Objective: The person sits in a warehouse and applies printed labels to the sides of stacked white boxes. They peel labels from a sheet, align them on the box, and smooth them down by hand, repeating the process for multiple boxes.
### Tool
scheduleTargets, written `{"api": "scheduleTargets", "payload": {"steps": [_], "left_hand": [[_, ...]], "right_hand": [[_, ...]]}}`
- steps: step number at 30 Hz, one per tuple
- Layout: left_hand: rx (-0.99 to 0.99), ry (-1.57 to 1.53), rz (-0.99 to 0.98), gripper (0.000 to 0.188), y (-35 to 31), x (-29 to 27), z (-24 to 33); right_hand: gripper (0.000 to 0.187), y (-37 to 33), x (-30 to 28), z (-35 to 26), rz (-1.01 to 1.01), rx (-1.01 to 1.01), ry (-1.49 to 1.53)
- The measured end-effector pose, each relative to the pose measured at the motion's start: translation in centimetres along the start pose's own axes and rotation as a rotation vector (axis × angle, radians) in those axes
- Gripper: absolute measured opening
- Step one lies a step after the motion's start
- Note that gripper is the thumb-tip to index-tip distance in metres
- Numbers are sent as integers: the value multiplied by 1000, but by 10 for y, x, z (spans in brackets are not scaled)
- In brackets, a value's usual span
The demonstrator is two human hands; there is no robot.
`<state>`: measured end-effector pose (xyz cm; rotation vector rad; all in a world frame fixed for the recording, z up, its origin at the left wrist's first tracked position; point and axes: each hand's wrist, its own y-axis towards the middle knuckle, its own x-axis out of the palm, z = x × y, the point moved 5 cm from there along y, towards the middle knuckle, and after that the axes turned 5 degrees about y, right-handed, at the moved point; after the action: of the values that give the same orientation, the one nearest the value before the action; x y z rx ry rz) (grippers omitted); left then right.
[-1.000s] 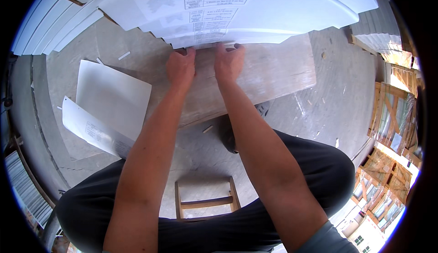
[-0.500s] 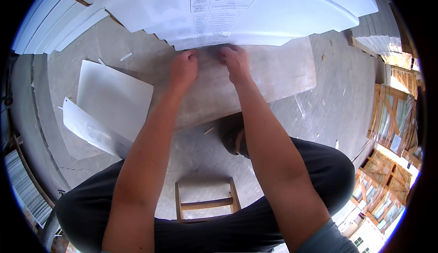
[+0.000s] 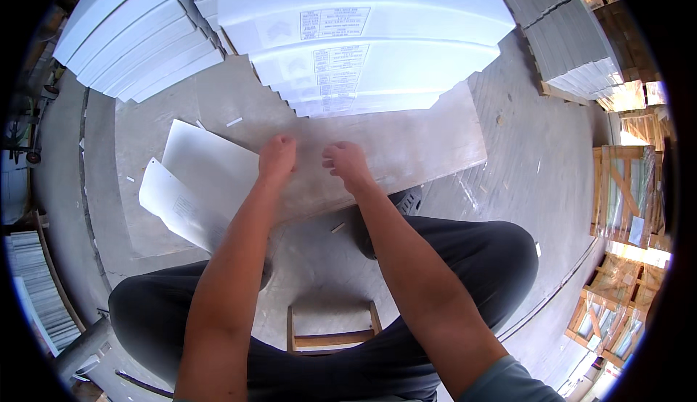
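Observation:
My left hand [image 3: 278,157] hovers over a worn board on the floor, its fingers curled in and nothing seen in them. Just right of it, my right hand [image 3: 345,162] has loosely bent fingers, slightly apart, and holds nothing. Beyond both hands rises a stack of white boxes [image 3: 406,57] with printed labels. Neither hand touches it. Left of my left hand lies a white sheet [image 3: 207,154], and a second white sheet [image 3: 170,197] with print leans up, partly hidden by my left forearm.
The board [image 3: 457,137] carries the stack's near edge. More white boxes [image 3: 138,28] are piled at far left, grey-white ones [image 3: 559,21] at far right. Wooden crates [image 3: 621,199] line the right side. A wooden stool frame [image 3: 334,339] sits between my legs. Scraps dot the floor.
Both hands have drawn back toward me from the bottom edge of the stack. My right hand's fingers have loosened. The view has shifted, showing more of the stack and its surroundings.

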<state>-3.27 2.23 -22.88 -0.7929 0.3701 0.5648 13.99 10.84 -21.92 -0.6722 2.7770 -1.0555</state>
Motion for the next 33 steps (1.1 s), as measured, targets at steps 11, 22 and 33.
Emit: {"api": "scheduleTargets", "payload": {"steps": [11,22,33], "left_hand": [[-285,495,909,58,-129,-209,-76],[-522,-436,265,76,-149,-145,-226],[-627,225,300,106,-175,-115,-180]], "right_hand": [[25,-90,42,-52,-104,-257,-258],[34,-219,54,-119,-360,-256,-290],[35,-279,27,-110,-334,-266,-255]]}}
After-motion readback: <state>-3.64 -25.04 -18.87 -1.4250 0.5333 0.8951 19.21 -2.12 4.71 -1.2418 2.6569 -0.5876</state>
